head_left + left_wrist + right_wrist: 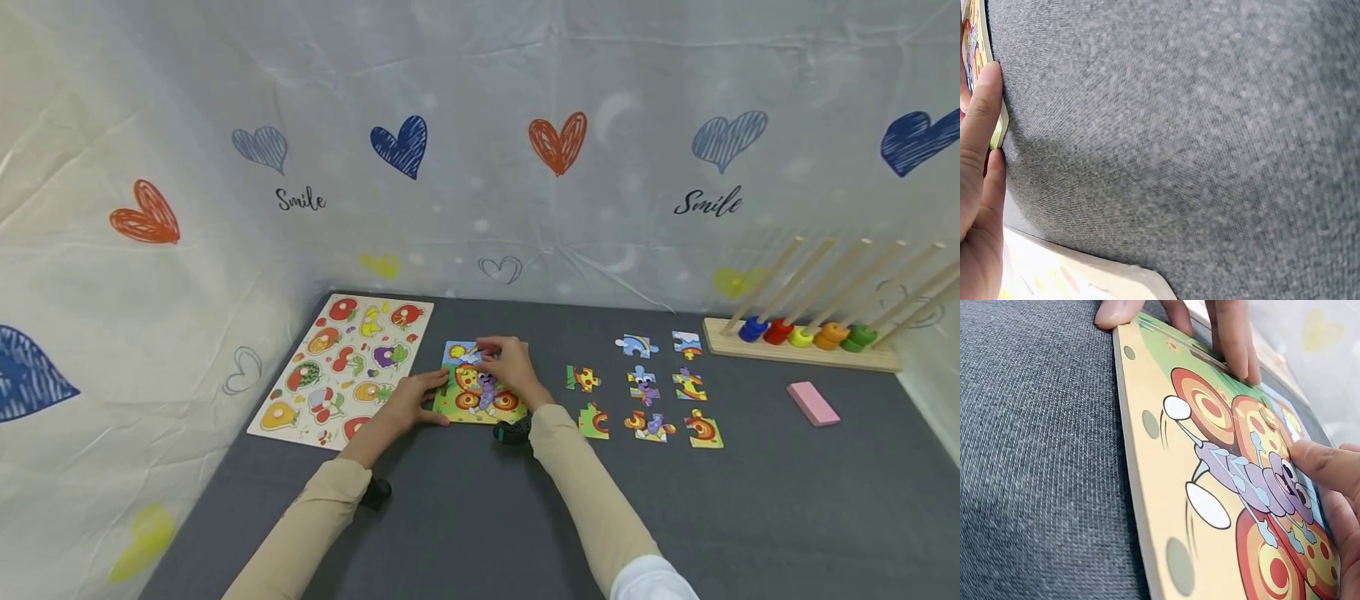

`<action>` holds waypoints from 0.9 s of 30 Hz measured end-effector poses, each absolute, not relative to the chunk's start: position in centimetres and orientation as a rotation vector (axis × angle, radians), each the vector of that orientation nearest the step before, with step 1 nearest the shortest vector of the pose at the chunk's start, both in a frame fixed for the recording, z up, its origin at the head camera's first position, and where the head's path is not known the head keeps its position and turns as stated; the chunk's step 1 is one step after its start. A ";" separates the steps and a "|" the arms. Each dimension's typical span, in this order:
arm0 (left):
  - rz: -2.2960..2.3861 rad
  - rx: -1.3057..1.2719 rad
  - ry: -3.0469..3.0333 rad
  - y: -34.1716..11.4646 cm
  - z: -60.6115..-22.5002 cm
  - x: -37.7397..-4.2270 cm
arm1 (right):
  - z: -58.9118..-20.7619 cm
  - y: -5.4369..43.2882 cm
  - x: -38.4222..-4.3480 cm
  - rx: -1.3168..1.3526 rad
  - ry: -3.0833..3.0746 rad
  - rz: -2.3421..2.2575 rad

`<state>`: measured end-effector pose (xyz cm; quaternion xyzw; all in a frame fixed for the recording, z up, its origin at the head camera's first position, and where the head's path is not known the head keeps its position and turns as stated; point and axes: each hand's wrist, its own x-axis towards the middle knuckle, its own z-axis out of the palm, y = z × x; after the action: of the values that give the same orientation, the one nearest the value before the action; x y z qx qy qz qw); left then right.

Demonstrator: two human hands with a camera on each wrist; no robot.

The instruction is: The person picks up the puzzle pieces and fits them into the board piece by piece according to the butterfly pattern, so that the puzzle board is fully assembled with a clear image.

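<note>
- The picture board [480, 396] lay beneath the right fingers [497, 342], best kept flat.
- Its edge was steadied by spread left fingers [429, 379].
- Whether the right fingers pinched anything could not be told.

The left hand [979, 181] bears on the near margin of a printed board [999, 134]; one straight finger touches its pale edge, and a second fingertip sits at the board's corner. The print shows yellow, red and purple, green towards that corner. The board lies on a worktop [1179, 144] with speckled grey woven covering. Well apart lies a pale sheet [1107, 275], one corner rounded, its print washed out and unreadable.
</note>
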<state>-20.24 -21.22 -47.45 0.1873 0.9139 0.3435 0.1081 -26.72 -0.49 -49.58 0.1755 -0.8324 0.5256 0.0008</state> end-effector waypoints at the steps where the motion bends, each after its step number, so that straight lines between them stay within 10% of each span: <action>1: 1.011 0.550 2.692 -21.3 -47.4 -20.3 | -49.5 -0.6 -26.7 0.548 -2.613 1.658; 27: 0.942 0.672 2.770 -20.9 -47.3 -21.5 | -50.7 -1.0 -27.9 0.560 -2.541 1.710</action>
<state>-21.48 -20.90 -47.30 0.2233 0.9204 0.3131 0.0700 -27.91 -1.03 -50.67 0.1798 -0.8160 0.5492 0.0141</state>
